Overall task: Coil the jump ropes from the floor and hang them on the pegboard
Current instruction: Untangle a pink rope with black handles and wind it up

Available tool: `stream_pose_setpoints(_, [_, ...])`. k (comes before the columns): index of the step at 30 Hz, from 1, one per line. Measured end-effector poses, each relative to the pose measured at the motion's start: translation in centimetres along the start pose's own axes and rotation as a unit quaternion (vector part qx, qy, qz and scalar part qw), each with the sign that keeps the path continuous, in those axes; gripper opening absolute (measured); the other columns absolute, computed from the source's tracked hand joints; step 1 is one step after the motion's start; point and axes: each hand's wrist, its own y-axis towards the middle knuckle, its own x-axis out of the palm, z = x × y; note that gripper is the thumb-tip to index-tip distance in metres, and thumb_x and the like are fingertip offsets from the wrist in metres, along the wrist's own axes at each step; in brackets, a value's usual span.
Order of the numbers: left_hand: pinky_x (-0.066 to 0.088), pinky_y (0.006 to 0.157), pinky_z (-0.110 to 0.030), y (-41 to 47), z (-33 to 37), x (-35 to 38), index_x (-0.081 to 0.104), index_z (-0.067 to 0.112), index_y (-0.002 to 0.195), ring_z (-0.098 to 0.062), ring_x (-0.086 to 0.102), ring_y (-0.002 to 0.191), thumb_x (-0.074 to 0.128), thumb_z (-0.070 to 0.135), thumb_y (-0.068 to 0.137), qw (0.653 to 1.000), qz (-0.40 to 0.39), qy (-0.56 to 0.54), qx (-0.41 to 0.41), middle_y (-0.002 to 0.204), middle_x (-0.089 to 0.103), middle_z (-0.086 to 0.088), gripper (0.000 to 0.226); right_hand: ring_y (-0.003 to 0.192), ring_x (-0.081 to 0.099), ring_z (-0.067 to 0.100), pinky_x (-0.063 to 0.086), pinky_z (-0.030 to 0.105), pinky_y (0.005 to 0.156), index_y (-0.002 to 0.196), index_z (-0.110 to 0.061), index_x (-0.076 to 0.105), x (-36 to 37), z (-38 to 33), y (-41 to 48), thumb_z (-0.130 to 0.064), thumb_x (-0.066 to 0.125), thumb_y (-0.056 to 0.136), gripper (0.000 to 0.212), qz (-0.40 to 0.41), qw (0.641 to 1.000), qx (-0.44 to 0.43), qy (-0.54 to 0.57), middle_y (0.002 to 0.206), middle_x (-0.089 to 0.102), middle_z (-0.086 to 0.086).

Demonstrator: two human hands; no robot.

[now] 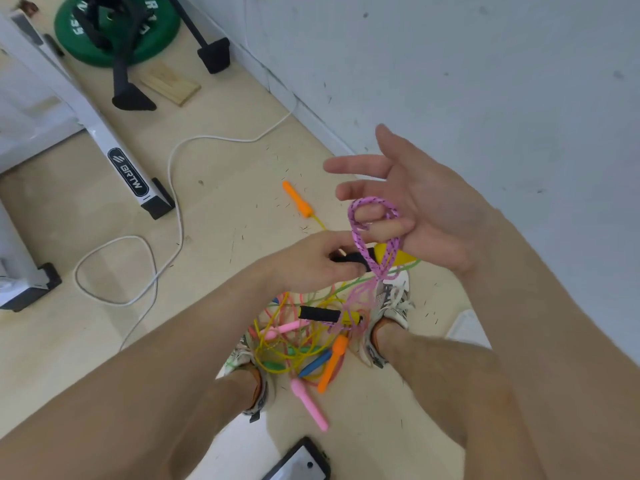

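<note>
My left hand [311, 261] grips the black-and-yellow handle [381, 256] of a pink braided jump rope [363, 233]. That rope loops round the fingers of my right hand [426, 206], which is spread with straight fingers, palm up. The rope trails down to its other black-and-yellow handle [329, 315] on the floor. A tangled pile of coloured jump ropes [304, 355] with pink, orange, blue and green handles lies between my feet. One orange handle [297, 199] lies apart, farther out on the floor.
A white cable [173, 188] snakes over the beige floor. At left stands a white machine frame [104, 140], with a green weight plate [114, 29] and black stand feet [133, 98] behind. The white wall [485, 81] is at right. A phone [301, 462] lies near the bottom edge.
</note>
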Motion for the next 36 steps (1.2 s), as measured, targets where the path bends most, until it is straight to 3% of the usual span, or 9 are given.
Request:
stream_pose_setpoints(7, [0.049,0.090,-0.031,0.4,0.8,1.1,0.064,0.025,0.109,-0.017,0.061,0.096,0.070,0.009,0.079,0.986,-0.038,-0.164,-0.007,0.107,0.065,-0.002,0.035,0.060,0.034,0.007,0.016,0.015,0.042,0.127,-0.005,0.059,-0.7,0.0,-0.4,-0.040,0.060,0.083,0.056,0.011,0.997,-0.062,0.038,0.089,0.050,0.004])
stream_pose_setpoints(12, [0.044,0.056,-0.022,0.0,1.8,1.4,0.063,0.015,0.083,-0.011,0.054,0.059,0.066,0.033,0.088,0.953,0.024,-0.296,-0.055,0.066,0.059,0.006,0.018,0.056,0.024,0.003,0.017,0.011,0.037,0.117,-0.009,0.063,-1.2,-0.6,-0.6,-0.002,0.063,0.074,0.044,-0.003,0.985,-0.155,0.078,0.088,0.039,0.004])
stream_pose_setpoints(14, [0.042,0.066,-0.031,-0.2,1.5,0.3,0.059,0.021,0.067,-0.016,0.049,0.062,0.073,0.038,0.081,0.942,0.065,-0.323,-0.069,0.065,0.055,0.003,0.026,0.055,0.018,0.003,0.016,0.010,0.035,0.114,-0.010,0.063,-2.1,-1.2,-1.1,0.006,0.056,0.073,0.044,0.033,0.978,-0.176,0.106,0.083,0.042,0.000])
stream_pose_setpoints(18, [0.040,0.057,-0.028,-0.7,1.5,-2.3,0.054,-0.006,0.071,-0.022,0.045,0.060,0.066,0.030,0.088,0.968,0.150,-0.187,-0.077,0.064,0.052,-0.013,0.041,0.047,0.016,0.004,0.012,0.013,0.032,0.105,-0.011,0.062,-3.5,-1.7,-1.9,0.014,0.036,0.084,0.042,0.160,0.964,-0.187,0.099,0.069,0.033,-0.004])
stream_pose_setpoints(21, [0.035,0.046,-0.024,-1.2,1.6,-3.1,0.058,-0.005,0.077,-0.020,0.045,0.046,0.058,0.019,0.092,0.977,0.202,-0.035,-0.054,0.055,0.053,-0.008,0.028,0.048,0.025,0.009,0.017,0.018,0.039,0.110,-0.017,0.067,-3.8,-1.3,-2.0,0.006,0.057,0.086,0.035,0.231,0.943,-0.187,-0.147,0.073,0.045,0.002])
stream_pose_setpoints(25, [0.055,0.064,-0.042,-1.9,1.7,-3.5,0.044,0.011,0.081,-0.031,0.068,0.061,0.060,0.009,0.091,0.985,0.160,-0.064,-0.023,0.070,0.070,-0.007,0.019,0.077,0.058,-0.010,0.042,0.016,0.072,0.134,-0.046,0.049,-2.6,0.0,-1.9,-0.032,0.086,0.067,0.077,0.105,0.883,-0.055,-0.454,0.112,0.060,-0.010])
stream_pose_setpoints(28, [0.055,0.070,-0.057,-1.9,1.9,-3.6,0.042,0.000,0.084,-0.039,0.065,0.069,0.060,0.013,0.088,0.990,0.111,-0.084,0.015,0.070,0.056,-0.012,0.023,0.109,0.059,-0.002,0.047,0.027,0.094,0.131,-0.034,0.055,-1.3,1.3,-0.6,-0.028,0.086,0.071,0.068,0.078,0.880,-0.077,-0.462,0.118,0.064,-0.012])
stream_pose_setpoints(32, [0.051,0.087,-0.050,-1.8,2.1,-3.9,0.052,0.011,0.078,-0.028,0.056,0.076,0.051,0.016,0.081,0.991,0.117,-0.060,0.025,0.077,0.053,-0.015,0.005,0.076,0.066,0.014,0.054,0.035,0.079,0.095,-0.015,0.066,-0.9,1.4,0.1,-0.018,0.087,0.070,0.033,0.127,0.888,-0.111,-0.429,0.087,0.071,0.003])
stream_pose_setpoints(36, [0.043,0.062,-0.029,-1.8,1.9,-4.7,0.055,0.020,0.073,-0.014,0.058,0.070,0.049,0.003,0.079,0.955,0.290,0.050,-0.044,0.067,0.063,0.008,0.019,0.064,0.055,0.008,0.044,0.023,0.063,0.083,-0.017,0.066,-0.4,1.4,0.4,-0.018,0.088,0.068,0.027,0.193,0.879,-0.161,-0.405,0.075,0.066,0.004])
